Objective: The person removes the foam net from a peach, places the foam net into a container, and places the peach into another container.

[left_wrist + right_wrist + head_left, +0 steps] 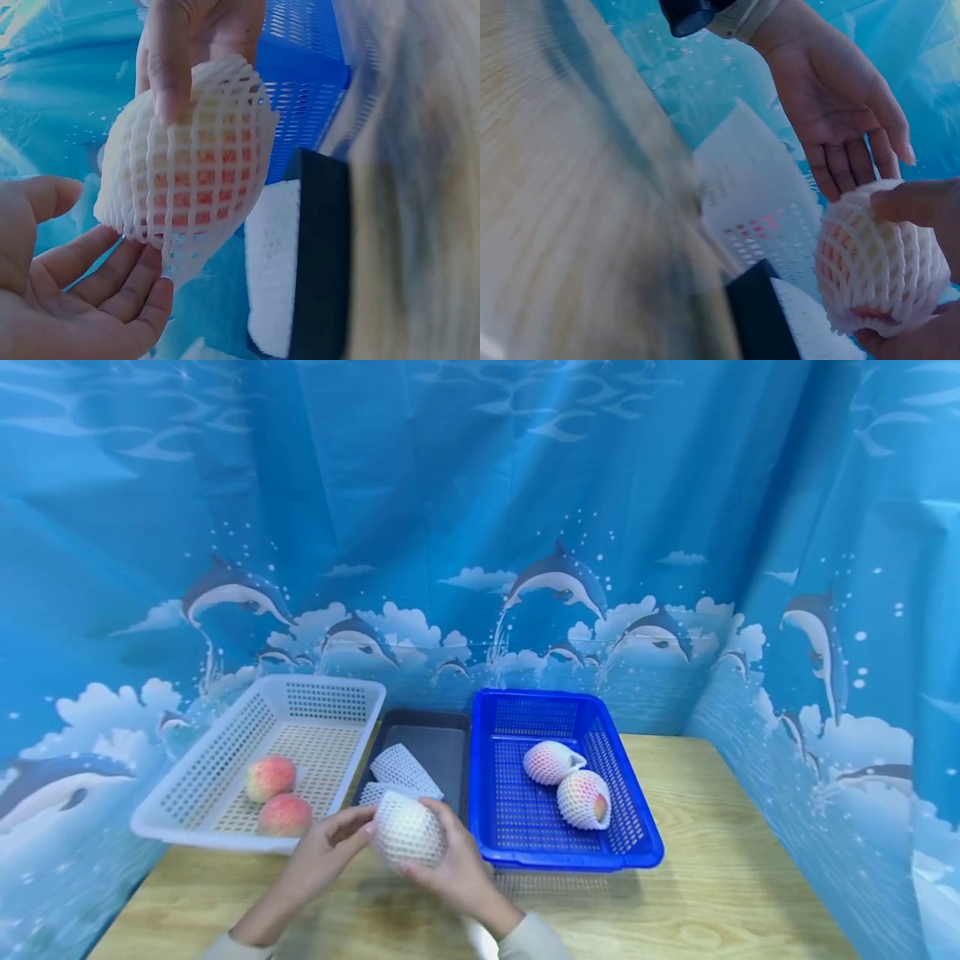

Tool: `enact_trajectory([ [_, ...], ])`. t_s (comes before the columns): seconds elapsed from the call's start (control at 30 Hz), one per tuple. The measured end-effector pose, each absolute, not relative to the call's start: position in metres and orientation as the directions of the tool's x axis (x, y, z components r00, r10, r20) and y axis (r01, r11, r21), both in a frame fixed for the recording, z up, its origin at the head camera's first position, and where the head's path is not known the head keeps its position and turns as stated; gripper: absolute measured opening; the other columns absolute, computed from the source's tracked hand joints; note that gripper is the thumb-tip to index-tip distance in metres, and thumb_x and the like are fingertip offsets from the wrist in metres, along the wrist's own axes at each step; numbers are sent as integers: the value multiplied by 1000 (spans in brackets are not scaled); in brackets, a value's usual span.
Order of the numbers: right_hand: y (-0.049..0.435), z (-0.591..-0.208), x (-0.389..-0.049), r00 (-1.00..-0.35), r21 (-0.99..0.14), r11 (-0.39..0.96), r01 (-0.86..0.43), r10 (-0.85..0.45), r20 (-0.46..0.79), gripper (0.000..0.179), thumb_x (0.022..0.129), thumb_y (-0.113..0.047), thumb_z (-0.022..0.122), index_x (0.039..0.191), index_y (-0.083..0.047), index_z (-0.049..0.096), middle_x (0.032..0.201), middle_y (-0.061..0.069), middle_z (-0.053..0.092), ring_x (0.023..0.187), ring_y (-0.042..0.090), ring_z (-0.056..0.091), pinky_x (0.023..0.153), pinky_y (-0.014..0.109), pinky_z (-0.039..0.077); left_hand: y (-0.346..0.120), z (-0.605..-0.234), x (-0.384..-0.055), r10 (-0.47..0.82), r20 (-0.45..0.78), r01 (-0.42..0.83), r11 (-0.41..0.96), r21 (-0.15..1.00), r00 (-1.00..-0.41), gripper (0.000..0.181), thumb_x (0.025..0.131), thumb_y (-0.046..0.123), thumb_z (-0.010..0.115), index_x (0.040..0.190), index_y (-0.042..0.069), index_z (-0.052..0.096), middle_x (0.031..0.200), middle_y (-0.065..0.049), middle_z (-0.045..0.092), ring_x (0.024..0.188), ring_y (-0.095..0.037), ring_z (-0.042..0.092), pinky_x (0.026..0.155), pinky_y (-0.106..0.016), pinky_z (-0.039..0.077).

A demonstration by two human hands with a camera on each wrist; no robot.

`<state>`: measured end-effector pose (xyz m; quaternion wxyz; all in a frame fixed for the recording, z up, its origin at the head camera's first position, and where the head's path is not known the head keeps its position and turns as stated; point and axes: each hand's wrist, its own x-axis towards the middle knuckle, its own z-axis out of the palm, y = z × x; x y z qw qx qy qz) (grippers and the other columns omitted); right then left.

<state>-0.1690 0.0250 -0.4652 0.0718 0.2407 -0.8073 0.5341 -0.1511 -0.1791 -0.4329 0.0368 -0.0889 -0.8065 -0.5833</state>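
Netted peach, one: a peach in white foam mesh, held above the table, before the tray.

Right hand: grips the netted peach, thumb and fingers curled about its side, apparently to steady it while leaving one end of the mesh free.

Left hand: fingers loosely extended, tips touching that end, thumb held off; seemingly a light guide, not a grip.

Tray, dark: bears spare nets, likely central for reach by either hand.

White basket, left: two bare peaches.

Blue basket, right: two wrapped peaches, touching; the baskets appear to part bare from wrapped.
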Motion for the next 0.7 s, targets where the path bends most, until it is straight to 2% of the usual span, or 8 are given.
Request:
enact_trajectory([
  [0.13,33,-454,-174,-861,-836,273,-475,-343,377,80,69,-16,85,138,-12,45,131,13,56,115,31,56,93,36,51,-182,-424,-153,163,192,234,304,924,-968,37,95,17,60,127,-2,58,124,-18,63,108,-10,60,89,-21,51],
  [0.33,47,-441,-182,-844,-848,233,-477,-390,367,81,70,-16,84,140,-13,44,136,9,53,119,28,53,99,37,48,-181,-409,-154,224,189,255,324,911,-956,39,100,25,52,130,1,57,131,-17,58,122,-29,53,98,-30,48],
  [0.4,53,-437,-186,-826,-844,213,-492,-419,376,80,71,-15,84,140,-14,43,137,9,52,120,28,53,100,37,46,-181,-405,-155,235,191,261,321,910,-953,38,101,25,49,130,2,57,130,-17,59,122,-31,53,100,-33,47],
  [0.47,58,-433,-190,-806,-839,198,-508,-453,381,80,72,-15,83,141,-13,43,139,9,51,121,27,52,102,37,45,-179,-403,-158,242,198,271,324,906,-950,37,102,25,47,129,2,58,127,-16,61,120,-28,55,100,-31,47],
  [0.57,65,-427,-193,-779,-830,191,-524,-501,376,79,74,-15,83,141,-14,42,140,8,49,122,25,51,103,36,44,-177,-402,-162,239,211,282,321,904,-948,35,101,24,49,127,2,59,124,-15,63,114,-17,58,96,-22,48],
  [0.7,71,-421,-195,-759,-827,192,-529,-543,360,78,75,-16,82,142,-13,42,142,7,48,124,25,49,103,36,44,-173,-401,-168,197,215,274,362,891,-957,33,96,23,59,122,3,64,117,-12,67,101,-8,62,85,-19,52],
])
